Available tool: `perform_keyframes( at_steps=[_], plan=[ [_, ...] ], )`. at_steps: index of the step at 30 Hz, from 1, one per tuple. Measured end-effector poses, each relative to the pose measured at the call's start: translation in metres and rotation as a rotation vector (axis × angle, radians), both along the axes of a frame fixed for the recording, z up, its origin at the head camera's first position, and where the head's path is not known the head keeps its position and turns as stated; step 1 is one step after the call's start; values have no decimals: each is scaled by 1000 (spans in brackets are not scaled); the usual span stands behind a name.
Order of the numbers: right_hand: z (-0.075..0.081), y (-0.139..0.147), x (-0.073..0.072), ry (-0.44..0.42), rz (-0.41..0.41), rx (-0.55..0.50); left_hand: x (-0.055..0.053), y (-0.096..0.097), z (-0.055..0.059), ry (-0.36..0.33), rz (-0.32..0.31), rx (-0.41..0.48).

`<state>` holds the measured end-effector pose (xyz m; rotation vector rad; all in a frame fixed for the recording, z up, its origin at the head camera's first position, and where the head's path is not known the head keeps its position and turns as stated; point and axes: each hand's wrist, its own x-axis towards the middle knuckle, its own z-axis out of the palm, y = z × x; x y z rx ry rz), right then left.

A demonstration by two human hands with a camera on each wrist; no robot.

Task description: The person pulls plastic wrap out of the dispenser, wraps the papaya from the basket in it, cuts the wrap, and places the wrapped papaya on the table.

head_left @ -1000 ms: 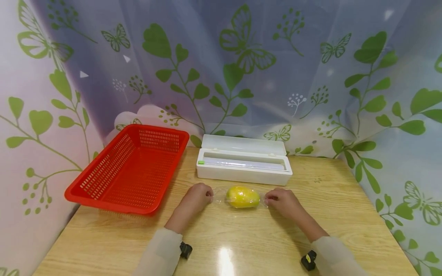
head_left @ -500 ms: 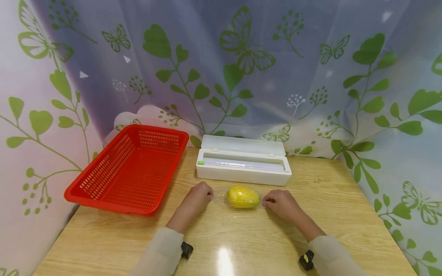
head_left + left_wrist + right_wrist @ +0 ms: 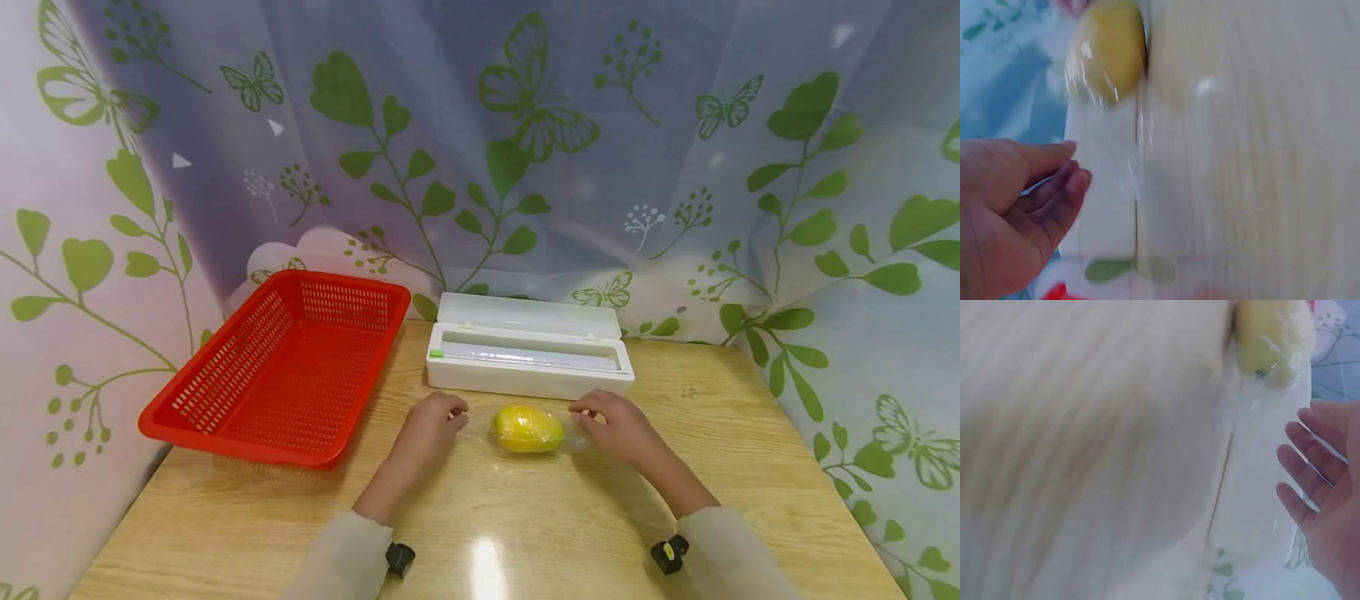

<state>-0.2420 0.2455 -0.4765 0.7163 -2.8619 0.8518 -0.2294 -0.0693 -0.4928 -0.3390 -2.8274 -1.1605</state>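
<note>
A yellow mango (image 3: 527,429) wrapped in clear cling film lies on the table between my two hands. Loose film spreads out flat from both of its ends. My left hand (image 3: 433,421) is at the left end of the film, its fingers loosely bent and nothing gripped between them in the left wrist view. On the other side, my right hand (image 3: 615,423) hovers by the right film end with its fingers spread apart, as the right wrist view shows. Shiny creases in the film (image 3: 1285,353) show over the fruit.
Behind the fruit stands a long white cling film box (image 3: 528,382), lid raised, with a film roll (image 3: 528,356) inside. A red plastic basket (image 3: 300,392) sits on the left of the wooden table (image 3: 495,517). A patterned curtain (image 3: 570,208) closes off the back and sides.
Both hands have let go of the film ends and their fingers have loosened. The right hand has lifted slightly away from the table. The mango has stayed in place.
</note>
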Motion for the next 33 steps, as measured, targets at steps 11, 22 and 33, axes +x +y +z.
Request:
perform_keyframes(
  at_steps=[11,22,33],
  plan=[
    [8,-30,-16,-258,40,-118,29,55,-1,-15,-31,249],
    [3,-33,-12,-344,22,-203,25,57,-1,47,12,189],
    [-8,-31,1,-412,17,-367,21,55,-6,-54,14,365]
  ],
)
